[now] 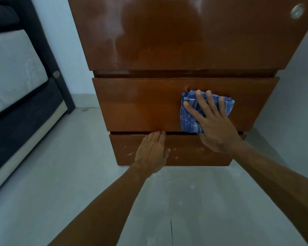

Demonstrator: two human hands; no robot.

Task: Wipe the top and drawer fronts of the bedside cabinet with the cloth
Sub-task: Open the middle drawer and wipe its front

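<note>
Cloth (188,119) is pressed flat by the right hand (213,125) on the upper drawer (140,103), grip open; the lower drawer (194,153), under the open left hand (152,153), looks unwiped.

We lose cabinet top (185,32) past 12 o'clock edge. Cloth (188,119) half hidden under right hand (215,128). Bed (16,77) cut off at 9 o'clock.

1. Right hand (215,121): flat, palm down, fingers (191,108) spread, pressed against the upper drawer front (140,103) towards its right side; forearm extended straight.
2. Left hand (152,151): flat, fingers together, fingertips reaching that drawer front's bottom edge; forearm extended.
</note>
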